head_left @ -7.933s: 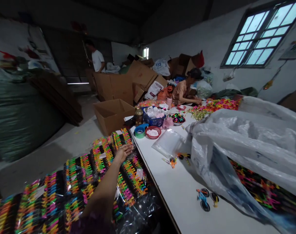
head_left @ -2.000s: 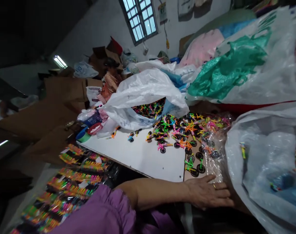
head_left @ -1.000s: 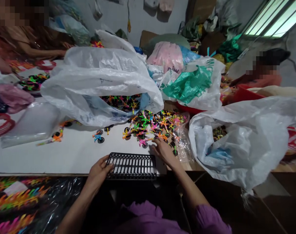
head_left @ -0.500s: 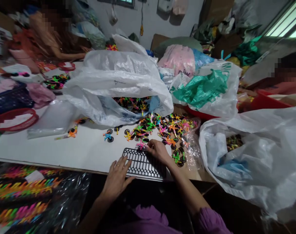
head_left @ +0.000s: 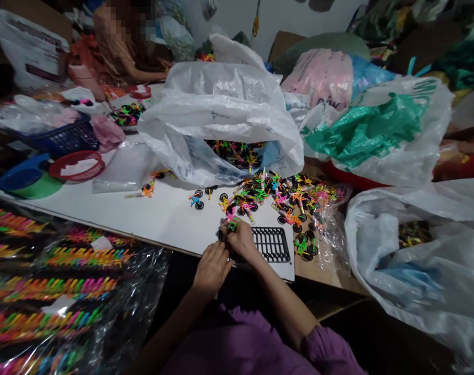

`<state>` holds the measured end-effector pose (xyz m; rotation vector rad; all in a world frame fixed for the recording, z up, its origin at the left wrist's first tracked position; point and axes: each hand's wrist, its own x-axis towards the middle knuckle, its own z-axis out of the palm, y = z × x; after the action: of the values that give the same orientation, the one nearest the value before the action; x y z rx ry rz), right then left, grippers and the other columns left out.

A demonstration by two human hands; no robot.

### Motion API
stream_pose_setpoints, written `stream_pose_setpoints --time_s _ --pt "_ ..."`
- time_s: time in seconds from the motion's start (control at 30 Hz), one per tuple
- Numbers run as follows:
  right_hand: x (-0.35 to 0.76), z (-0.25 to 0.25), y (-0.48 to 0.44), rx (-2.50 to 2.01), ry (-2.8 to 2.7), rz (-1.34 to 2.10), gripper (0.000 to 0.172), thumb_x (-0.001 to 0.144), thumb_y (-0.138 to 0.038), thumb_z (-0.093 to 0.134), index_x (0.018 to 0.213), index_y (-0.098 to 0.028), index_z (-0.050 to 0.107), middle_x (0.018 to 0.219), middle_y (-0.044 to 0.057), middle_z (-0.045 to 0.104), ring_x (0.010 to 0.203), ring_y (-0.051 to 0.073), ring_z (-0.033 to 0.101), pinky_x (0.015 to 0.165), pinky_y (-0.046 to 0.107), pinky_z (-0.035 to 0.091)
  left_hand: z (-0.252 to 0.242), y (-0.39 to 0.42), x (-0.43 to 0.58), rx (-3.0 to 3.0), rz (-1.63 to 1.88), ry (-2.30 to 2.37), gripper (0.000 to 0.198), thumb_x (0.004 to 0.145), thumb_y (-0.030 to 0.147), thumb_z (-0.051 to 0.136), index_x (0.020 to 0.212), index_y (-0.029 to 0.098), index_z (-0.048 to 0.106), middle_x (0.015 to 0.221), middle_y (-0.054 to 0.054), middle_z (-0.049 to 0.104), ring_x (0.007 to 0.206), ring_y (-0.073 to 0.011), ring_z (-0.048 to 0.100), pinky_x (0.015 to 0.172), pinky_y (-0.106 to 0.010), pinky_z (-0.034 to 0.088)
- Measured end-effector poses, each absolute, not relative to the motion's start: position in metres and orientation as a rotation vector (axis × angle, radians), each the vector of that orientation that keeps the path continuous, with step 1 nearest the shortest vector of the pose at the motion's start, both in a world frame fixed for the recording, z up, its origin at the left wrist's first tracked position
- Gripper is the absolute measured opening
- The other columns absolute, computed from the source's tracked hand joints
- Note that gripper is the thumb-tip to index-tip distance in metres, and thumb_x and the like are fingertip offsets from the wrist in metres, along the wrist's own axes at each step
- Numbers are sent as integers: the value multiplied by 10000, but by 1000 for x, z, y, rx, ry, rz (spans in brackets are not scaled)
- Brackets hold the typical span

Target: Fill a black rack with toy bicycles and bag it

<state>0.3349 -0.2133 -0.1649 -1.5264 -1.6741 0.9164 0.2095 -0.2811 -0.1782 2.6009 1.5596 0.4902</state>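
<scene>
A black slotted plastic rack [head_left: 272, 244] lies at the near edge of the white table [head_left: 143, 219]. My right hand [head_left: 240, 240] rests over the rack's left end, fingers pinched on a small green toy bicycle [head_left: 232, 226]. My left hand [head_left: 211, 266] is curled against the rack's near left corner, touching it. Just beyond lies a heap of small coloured toy bicycles [head_left: 276, 198], spilling from a big white plastic bag [head_left: 221, 109].
Clear-wrapped packs of filled racks [head_left: 57, 291] lie at my left. A red basket [head_left: 77, 166], a blue basket [head_left: 61, 138] and flat clear bags [head_left: 120, 169] sit far left. More plastic bags [head_left: 412, 245] crowd the right. Another person [head_left: 123, 41] works across the table.
The view shifted right, so the rack now sits further right in the frame. My right hand picked a green bicycle from the heap and brought it over the rack; my left hand curled at the rack's corner.
</scene>
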Motion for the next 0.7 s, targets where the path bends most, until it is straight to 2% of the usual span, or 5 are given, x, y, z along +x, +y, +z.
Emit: stream_pose_setpoints --time_s 0.17,0.3,0.5,0.6,0.7 --pt "330 -165 -219 -1769 -2045 646 134 797 -190 450 901 -198 534 888 39 580 783 160 550 663 231 374 -180 -283 214 2608 535 1579 273 858 226 422 1017 143 628 1109 -112 632 1096 -257 544 964 -436 408" --pt "324 -163 -210 -1762 -2240 522 177 788 -163 442 942 -187 526 917 54 575 806 176 549 651 248 363 -180 -276 211 2624 603 1576 285 860 226 405 1020 157 630 1100 -110 638 1070 -248 563 930 -421 437" --pt "350 -130 -167 -1526 -2431 737 162 807 -200 515 941 -170 601 870 39 617 783 148 566 659 217 379 -174 -270 201 2661 521 1545 272 866 265 430 1043 182 618 1159 -78 614 1078 -244 556 930 -424 427" --pt "357 -113 -132 -1608 -2495 371 214 841 -160 455 980 -145 617 1010 104 592 906 197 545 736 265 396 -172 -273 201 2649 500 1559 268 862 267 445 1046 177 617 1187 -78 596 1093 -240 545 930 -408 424" --pt "347 -106 -103 -1619 -2654 122 233 844 -114 423 902 -104 648 1063 163 567 1007 255 489 814 336 388 -168 -275 201 2611 453 1584 256 853 274 467 1042 190 617 1191 -69 595 1102 -239 539 945 -417 407"
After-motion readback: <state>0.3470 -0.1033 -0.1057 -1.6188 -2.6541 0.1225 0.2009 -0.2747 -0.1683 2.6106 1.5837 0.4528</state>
